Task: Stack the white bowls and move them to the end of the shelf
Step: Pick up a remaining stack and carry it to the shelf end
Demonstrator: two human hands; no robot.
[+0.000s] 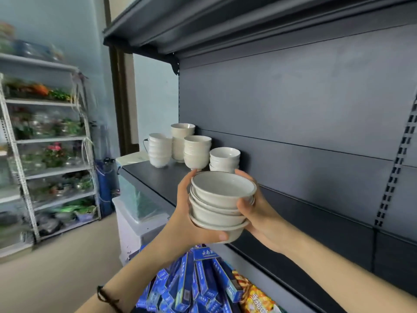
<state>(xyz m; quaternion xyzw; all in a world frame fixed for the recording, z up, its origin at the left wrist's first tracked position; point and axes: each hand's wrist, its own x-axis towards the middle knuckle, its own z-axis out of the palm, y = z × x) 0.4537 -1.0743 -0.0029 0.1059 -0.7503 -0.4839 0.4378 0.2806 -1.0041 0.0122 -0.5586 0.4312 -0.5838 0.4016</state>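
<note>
**Risk: stack tips mid-air**

Blue boxes (196, 279) sit right below us. Our left hand (187, 213) and right hand (259, 213) both grip the uneven bowl stack (218, 214), airborne by the shelf (153, 175) front. If we tilt, the top bowl probably slides off. Parked stacks (196, 152) crowd the far end, so they're easy to clip.

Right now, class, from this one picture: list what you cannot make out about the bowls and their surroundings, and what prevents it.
Head view, held stack: bowl count unsure; the left hand and right hand gripping it cover its sides.
Head view, nearest shelf stack: base hidden behind the held stack.
Head view, white rack: contents blurred.
Head view, blue boxes: cut off by the bottom edge, print too small.
</note>
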